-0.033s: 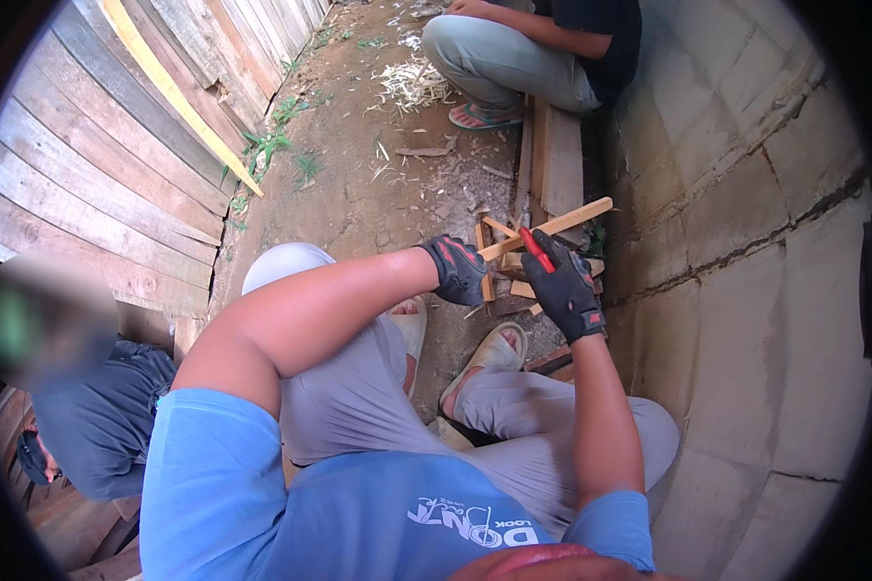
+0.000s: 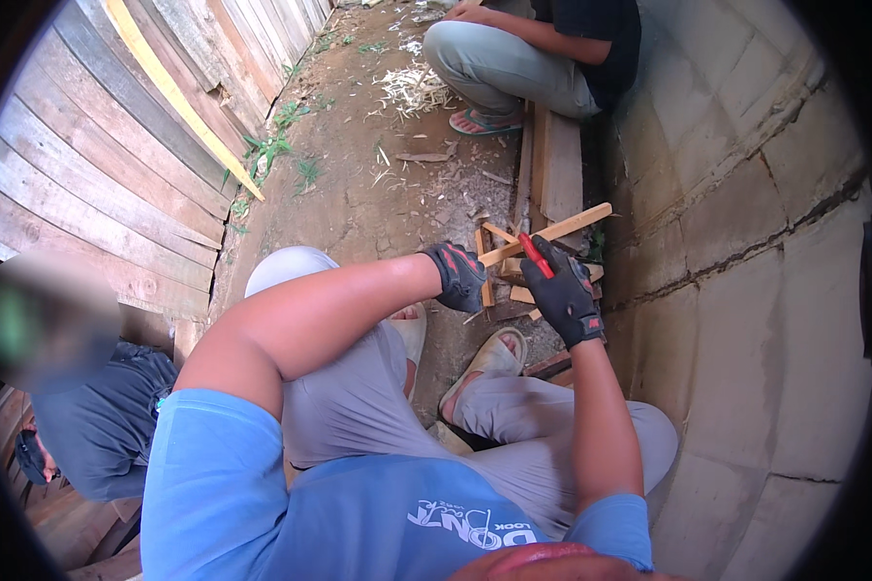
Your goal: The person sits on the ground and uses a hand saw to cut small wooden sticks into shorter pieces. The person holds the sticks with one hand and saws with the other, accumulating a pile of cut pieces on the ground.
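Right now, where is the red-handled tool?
In the head view, the red-handled tool sits right of centre, gripped in the gloved right hand, its tip against the wooden stick beside the block wall.

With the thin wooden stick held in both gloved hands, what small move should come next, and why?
Probably a short stroke of the red-handled tool along the thin wooden stick, away from the body. The right hand holds the tool against the stick, the left hand grips the stick's near end, and both feet lie just below, so cutting outward seems safer.
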### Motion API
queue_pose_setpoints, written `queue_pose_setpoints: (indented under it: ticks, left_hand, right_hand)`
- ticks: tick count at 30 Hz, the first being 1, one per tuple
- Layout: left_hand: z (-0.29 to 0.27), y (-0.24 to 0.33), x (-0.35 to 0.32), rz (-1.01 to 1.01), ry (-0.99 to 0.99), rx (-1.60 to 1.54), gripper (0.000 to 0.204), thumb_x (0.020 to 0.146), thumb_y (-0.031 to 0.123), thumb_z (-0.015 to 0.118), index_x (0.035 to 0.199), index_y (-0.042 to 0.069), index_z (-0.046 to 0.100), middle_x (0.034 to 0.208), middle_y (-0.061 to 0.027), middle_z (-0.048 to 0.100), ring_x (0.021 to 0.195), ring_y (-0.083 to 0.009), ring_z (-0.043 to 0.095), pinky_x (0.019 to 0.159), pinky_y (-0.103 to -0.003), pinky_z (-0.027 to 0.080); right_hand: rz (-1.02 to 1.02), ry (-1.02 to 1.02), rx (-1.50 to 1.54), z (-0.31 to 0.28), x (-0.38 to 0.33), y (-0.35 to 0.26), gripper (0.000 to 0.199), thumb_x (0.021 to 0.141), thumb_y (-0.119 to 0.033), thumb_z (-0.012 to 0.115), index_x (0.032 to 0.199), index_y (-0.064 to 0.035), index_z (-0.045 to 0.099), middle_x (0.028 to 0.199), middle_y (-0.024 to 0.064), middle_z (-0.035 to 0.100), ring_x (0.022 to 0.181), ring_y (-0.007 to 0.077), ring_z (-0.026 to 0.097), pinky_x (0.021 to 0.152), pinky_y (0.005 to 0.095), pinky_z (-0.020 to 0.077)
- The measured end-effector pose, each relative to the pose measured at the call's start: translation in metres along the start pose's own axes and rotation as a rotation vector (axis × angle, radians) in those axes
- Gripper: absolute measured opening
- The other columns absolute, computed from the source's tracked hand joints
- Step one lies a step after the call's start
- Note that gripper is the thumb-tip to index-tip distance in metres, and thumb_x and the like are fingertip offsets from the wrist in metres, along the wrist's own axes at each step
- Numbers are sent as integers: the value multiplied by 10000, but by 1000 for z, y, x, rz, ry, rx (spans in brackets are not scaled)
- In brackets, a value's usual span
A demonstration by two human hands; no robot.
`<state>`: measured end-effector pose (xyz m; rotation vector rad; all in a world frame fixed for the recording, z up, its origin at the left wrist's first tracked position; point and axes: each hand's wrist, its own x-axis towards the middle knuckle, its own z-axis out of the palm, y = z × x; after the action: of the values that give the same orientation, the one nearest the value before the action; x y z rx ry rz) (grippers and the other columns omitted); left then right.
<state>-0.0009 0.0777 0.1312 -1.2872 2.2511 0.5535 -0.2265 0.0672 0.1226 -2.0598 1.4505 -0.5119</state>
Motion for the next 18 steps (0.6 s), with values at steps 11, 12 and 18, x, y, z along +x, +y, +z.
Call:
queue_pose_setpoints:
  ticks: [11, 12, 18]
  left_hand:
    - [4, 10, 7, 123, -95, 67, 507, 912, 537, 599, 1130, 130, 810, 1123, -163, 775, 1035, -356, 753, 863, -485, 607]
    - [0, 10, 8, 137, -113, 70, 506, 915, 537, 597, 1135, 134, 811, 1121, -162, 775, 1032, -352, 754, 861, -481, 607]
    - [11, -47, 86, 59, -301, -42, 517, 894, 506, 624, 1127, 83, 810, 1147, -187, 778, 1053, -369, 746, 908, -481, 594]
  right_hand:
    - [33, 0, -9, 1, 2, 3, 552, 987, -413, 620, 1437, -93, 649, 1269, 222, 723, 1174, 410, 682, 1010, 493, 537]
    - [37, 4, -2, 0, 2, 3, 545, 986, -408, 621, 1432, -94, 653, 1255, 225, 728, 1163, 412, 687, 1002, 497, 540]
    - [-46, 54, 5, 11, 1, -3, 518, 988, -385, 611, 1413, -94, 663, 1216, 236, 735, 1107, 424, 708, 967, 521, 552]
